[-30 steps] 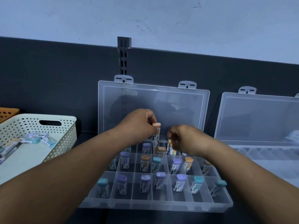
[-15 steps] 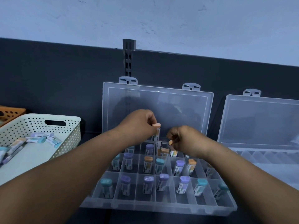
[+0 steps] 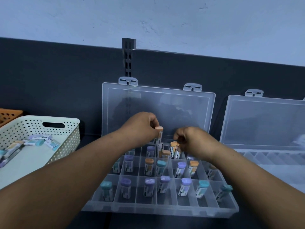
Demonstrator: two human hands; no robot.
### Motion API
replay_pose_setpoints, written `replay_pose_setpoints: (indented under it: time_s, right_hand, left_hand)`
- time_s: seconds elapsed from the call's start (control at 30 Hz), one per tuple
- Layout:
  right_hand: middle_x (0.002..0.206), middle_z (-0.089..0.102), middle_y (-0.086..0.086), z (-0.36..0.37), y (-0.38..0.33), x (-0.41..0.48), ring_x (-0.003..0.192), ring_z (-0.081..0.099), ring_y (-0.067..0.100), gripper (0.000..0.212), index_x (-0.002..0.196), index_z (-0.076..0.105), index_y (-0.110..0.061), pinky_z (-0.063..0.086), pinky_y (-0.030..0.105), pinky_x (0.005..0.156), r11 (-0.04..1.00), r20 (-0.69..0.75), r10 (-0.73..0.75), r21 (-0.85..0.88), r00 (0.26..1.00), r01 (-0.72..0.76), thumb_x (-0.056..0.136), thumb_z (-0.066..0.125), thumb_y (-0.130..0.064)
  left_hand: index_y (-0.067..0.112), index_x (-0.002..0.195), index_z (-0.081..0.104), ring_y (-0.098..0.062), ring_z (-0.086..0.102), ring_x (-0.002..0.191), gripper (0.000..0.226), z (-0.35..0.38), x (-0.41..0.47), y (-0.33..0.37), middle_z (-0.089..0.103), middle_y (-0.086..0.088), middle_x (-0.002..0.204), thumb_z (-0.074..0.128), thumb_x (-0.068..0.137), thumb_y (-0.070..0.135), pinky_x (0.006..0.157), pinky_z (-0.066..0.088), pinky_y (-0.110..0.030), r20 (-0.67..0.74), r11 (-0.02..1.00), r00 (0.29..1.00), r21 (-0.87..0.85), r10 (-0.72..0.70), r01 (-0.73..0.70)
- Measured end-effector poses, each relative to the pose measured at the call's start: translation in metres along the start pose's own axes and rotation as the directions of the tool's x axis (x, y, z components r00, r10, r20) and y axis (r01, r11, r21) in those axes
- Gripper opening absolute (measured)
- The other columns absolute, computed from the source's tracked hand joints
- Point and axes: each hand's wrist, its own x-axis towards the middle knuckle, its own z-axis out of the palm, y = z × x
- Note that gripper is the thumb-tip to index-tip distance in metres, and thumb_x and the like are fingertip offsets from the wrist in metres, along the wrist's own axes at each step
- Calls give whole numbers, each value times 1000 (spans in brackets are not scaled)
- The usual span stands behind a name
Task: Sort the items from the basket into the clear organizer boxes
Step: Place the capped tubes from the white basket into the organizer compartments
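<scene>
A clear organizer box point(image 3: 158, 210) lies open in front of me, its compartments holding several small upright tubes with purple, teal and orange caps. My left hand point(image 3: 140, 128) pinches an orange-capped tube point(image 3: 158, 134) upright over the box's back row. My right hand point(image 3: 193, 141) pinches another orange-capped tube point(image 3: 173, 149) just right of it, above the back row. A cream perforated basket point(image 3: 66, 129) at the left holds several more tubes lying flat.
A second clear organizer box point(image 3: 264, 123) stands open at the right, its lid leaning on the dark back panel. An orange basket point(image 3: 8, 114) peeks out behind the cream one. A slotted metal upright point(image 3: 128, 61) rises behind the boxes.
My right hand has brought its orange-capped tube lower into view at the back row. My left hand keeps its tube in about the same place.
</scene>
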Motion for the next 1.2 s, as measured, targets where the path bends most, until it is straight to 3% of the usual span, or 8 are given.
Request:
replay_pose_setpoints:
  time_s: [0.23, 0.37, 0.47, 0.6, 0.7, 0.8, 1.0, 1.2]
  right_hand:
    - [103, 65, -4, -11, -4, -4, 94, 61, 17, 30, 109, 64, -22, 52, 33, 85, 997, -15, -2, 75, 1000, 3, 82, 72, -13]
    - [102, 67, -2, -22, -11, -6, 93, 63, 20, 25, 101, 65, -18, 53, 35, 84, 983, -81, 1, 183, 997, 14, 79, 73, -8]
    - [108, 65, -2, -21, -11, -5, 97, 61, 19, 31, 113, 64, -22, 52, 34, 86, 998, -9, 31, 56, 999, -30, 84, 72, -23]
    - [99, 64, 0, -7, -12, -2, 90, 59, 21, 23, 105, 64, -23, 48, 30, 75, 994, 103, 95, -67, 990, -88, 87, 67, -37]
    - [87, 63, 1, 0, -13, 0, 81, 60, 22, 10, 91, 62, -24, 49, 30, 67, 995, 121, 91, -60, 988, -84, 87, 66, -33]
    - [88, 68, 4, 3, -12, 2, 81, 64, 24, 5, 92, 65, -22, 54, 33, 69, 996, 84, 76, -51, 994, -72, 88, 65, -24]
    - [94, 69, 0, 1, -10, -1, 85, 64, 19, 16, 95, 68, -23, 55, 30, 76, 999, 65, 52, 2, 997, -52, 87, 62, -11]
    - [94, 70, -3, -2, -10, -6, 87, 65, 15, 25, 103, 68, -23, 51, 24, 72, 1000, 121, 14, 5, 993, -15, 84, 67, -7]
  left_hand:
    - [18, 82, 68, -12, 61, 75, 4, 1, -1, 1, 66, 5, 79, 71, 83, 18, 67, 50, -28, 4, 1000, 1000, 15, 3, -3]
    - [21, 76, 67, -8, 58, 68, 9, 3, 1, 7, 64, 8, 73, 73, 81, 17, 63, 46, -24, -6, 999, 999, 28, 31, -31]
    - [20, 76, 67, -9, 58, 69, 8, 5, 2, 9, 66, 5, 75, 72, 82, 19, 66, 48, -26, -15, 999, 999, 22, 38, -38]
    - [20, 75, 66, -10, 59, 71, 9, 6, 1, 7, 67, 4, 77, 71, 83, 17, 68, 50, -28, -6, 999, 999, 21, 42, -42]
    - [18, 78, 67, -12, 60, 74, 6, 5, 0, 6, 67, 3, 79, 70, 83, 16, 68, 49, -28, -9, 999, 999, 26, 38, -37]
    - [17, 80, 67, -12, 60, 73, 5, 2, 0, 4, 67, 2, 80, 70, 83, 16, 67, 50, -28, -18, 999, 999, 10, 31, -31]
    - [19, 79, 66, -12, 60, 73, 7, -1, -1, -2, 66, 3, 80, 71, 82, 15, 63, 49, -27, -15, 1000, 1000, -1, 7, -7]
    - [21, 78, 64, -11, 60, 73, 9, -2, 0, -1, 66, 4, 80, 71, 83, 16, 60, 45, -24, -15, 1000, 1000, -14, -4, 4]
